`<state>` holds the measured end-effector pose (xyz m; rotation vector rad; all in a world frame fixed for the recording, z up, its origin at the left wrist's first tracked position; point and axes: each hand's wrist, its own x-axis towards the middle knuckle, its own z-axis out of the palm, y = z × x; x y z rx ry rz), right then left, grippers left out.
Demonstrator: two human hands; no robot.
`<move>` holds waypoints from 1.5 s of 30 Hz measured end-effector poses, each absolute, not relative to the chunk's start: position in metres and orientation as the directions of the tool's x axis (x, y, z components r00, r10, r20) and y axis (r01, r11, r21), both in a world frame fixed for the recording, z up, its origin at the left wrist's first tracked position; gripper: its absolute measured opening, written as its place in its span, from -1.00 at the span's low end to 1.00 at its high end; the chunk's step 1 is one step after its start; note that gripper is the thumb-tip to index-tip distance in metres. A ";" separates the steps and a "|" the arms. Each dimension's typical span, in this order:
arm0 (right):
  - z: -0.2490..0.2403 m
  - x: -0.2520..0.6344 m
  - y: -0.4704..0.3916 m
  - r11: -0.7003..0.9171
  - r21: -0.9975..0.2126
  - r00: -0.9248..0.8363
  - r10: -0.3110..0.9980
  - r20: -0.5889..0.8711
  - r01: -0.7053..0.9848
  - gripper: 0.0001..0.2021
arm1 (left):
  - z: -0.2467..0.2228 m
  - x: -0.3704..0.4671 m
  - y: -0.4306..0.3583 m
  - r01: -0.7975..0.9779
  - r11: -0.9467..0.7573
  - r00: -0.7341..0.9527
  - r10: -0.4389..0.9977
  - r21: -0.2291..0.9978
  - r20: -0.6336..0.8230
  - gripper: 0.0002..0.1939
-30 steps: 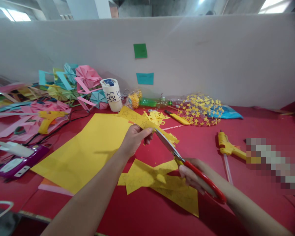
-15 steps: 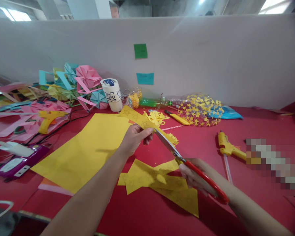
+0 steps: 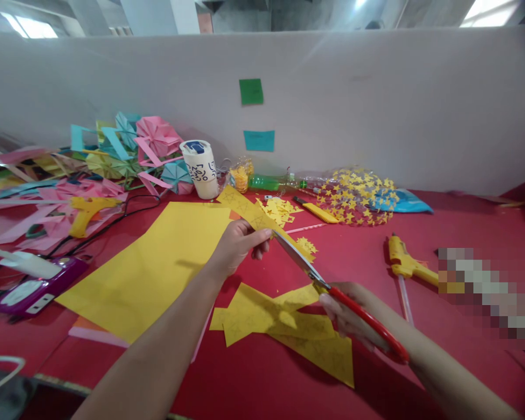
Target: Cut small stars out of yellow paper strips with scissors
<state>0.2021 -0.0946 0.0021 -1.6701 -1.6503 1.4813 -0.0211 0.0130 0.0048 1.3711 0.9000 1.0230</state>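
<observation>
My left hand (image 3: 241,244) pinches a yellow paper strip (image 3: 245,208) with stars drawn on it, held above the red table. In my right hand (image 3: 352,312) are red-handled scissors (image 3: 367,319), whose blades point up and left and meet the strip by my left fingertips. Below lie several yellow paper pieces (image 3: 254,312), also marked with stars. Behind the strip is a pile of small yellow cut pieces (image 3: 282,211), and small yellow stars (image 3: 307,245) lie near the strip's right end. A large yellow sheet (image 3: 157,262) lies under my left forearm.
Yellow glue guns lie at left (image 3: 85,214) and right (image 3: 405,259). A purple power strip (image 3: 39,291) is at the left, with folded paper flowers (image 3: 157,137) behind. A white cup (image 3: 200,172), green bottle (image 3: 265,182), yellow cutter (image 3: 319,211) and star-covered ball (image 3: 359,197) stand or lie at the back.
The yellow strip has shifted slightly around the scissor blades, and more of the small stars show beside it. Part of another person's hand has appeared at the left edge.
</observation>
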 end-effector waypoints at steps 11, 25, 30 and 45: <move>0.002 0.204 -0.093 -0.243 -0.812 -0.238 0.876 -0.418 0.531 -0.48 | 0.003 -0.020 0.013 -0.080 -0.043 0.330 0.942 0.996 0.067 -0.74; -0.004 0.198 -0.102 -0.198 -0.901 -0.272 0.909 -0.316 0.386 -0.42 | -0.004 -0.008 -0.001 -0.176 -0.012 0.237 0.970 0.984 0.054 -0.71; -0.015 0.197 -0.103 -0.190 -0.933 -0.297 0.912 -0.283 0.306 -0.40 | -0.009 0.002 -0.007 -0.221 -0.007 0.203 0.978 0.975 0.053 -0.73; -0.016 0.187 -0.109 -0.241 -0.944 -0.243 0.924 -0.294 0.224 -0.43 | -0.011 0.012 -0.014 -0.231 -0.065 0.192 0.975 0.971 0.111 -0.68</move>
